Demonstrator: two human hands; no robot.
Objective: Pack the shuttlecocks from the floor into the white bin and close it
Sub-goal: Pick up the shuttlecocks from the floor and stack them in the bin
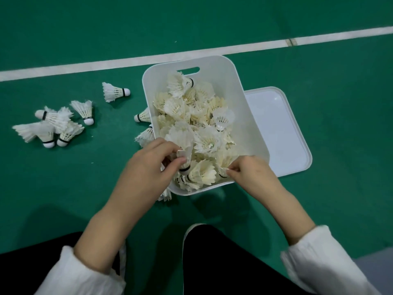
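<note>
**Gently now: seat each shuttlecock before fetching the rest**

Already the white bin (240, 99) is heaped nearly to its rim with shuttlecocks. The left hand (148, 165), at the bin's near left corner, has its grip closed around one shuttlecock (184, 160), cork end down. The right hand (248, 170), at the near right corner, pinches the feathers of another shuttlecock (222, 171). Best, I judge, to press both lightly cork-first into gaps, so the feathers nest and the pile stays below the rim. Loose shuttlecocks (53, 126) lie on the floor (319, 22) left of the bin, some touching its left wall. The lid (278, 133) lies flat just right of the bin, partly under it.
</note>
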